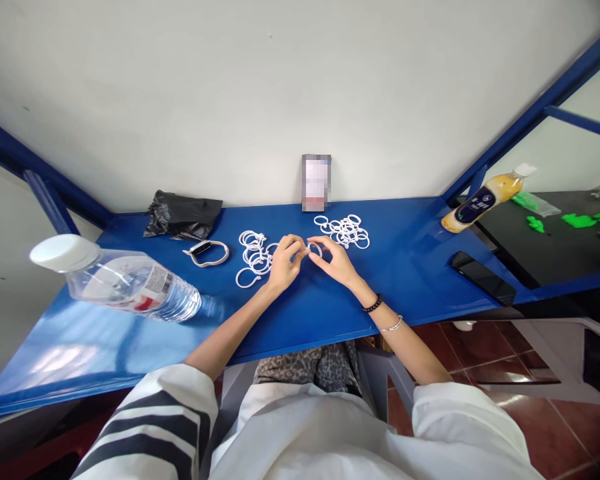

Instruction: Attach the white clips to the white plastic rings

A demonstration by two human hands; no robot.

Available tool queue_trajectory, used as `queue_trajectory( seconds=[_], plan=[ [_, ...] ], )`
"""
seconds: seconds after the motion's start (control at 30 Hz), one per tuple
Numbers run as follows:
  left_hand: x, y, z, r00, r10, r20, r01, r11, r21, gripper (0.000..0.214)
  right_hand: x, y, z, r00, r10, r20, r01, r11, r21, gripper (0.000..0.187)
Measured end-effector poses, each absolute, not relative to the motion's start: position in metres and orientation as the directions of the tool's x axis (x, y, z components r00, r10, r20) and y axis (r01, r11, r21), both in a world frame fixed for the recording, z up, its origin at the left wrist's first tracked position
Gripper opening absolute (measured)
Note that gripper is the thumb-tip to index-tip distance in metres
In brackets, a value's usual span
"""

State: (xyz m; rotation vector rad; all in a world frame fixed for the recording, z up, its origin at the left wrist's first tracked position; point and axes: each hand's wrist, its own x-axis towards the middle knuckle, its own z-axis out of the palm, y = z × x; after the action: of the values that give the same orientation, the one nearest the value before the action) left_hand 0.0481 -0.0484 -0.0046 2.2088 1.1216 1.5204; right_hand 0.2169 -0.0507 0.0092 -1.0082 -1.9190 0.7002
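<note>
Over the middle of the blue table, my left hand (286, 262) and my right hand (336, 262) meet with bent fingers around one white ring (315, 249). Both sets of fingertips pinch this ring, which looks thin and round with a small knob. Just left of my left hand lies a loose pile of white rings (254, 257). A second pile of similar white rings (347, 230) lies beyond my right hand. The fingertips of my left hand are partly hidden.
On the left stand a large water bottle (130, 283), a watch (207, 253) and a black plastic bag (183, 215). A phone (316, 183) leans on the wall. To the right are a juice bottle (483, 202), a black phone (483, 277) and green pieces (577, 221).
</note>
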Motion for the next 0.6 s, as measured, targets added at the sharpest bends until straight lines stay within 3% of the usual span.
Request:
queue_trajectory(
  seconds=[0.17,0.4,0.6],
  plan=[
    [0.0492,-0.0491,-0.0028,0.139,0.735,0.664,0.4,-0.655,0.641,0.018,0.2179,-0.0493,0.0078,-0.264,0.872,0.412,0.389,0.487,-0.782,0.025],
    [0.0492,-0.0496,0.0015,0.157,0.761,0.629,0.384,-0.634,0.671,0.025,0.217,-0.0486,0.0028,-0.199,0.933,0.299,0.352,0.353,-0.867,0.018],
    [0.0515,-0.0475,-0.0038,0.267,0.845,0.462,0.307,-0.53,0.791,0.039,0.218,-0.0479,0.0033,-0.153,0.933,0.325,0.265,0.356,-0.896,0.022]
  ],
)
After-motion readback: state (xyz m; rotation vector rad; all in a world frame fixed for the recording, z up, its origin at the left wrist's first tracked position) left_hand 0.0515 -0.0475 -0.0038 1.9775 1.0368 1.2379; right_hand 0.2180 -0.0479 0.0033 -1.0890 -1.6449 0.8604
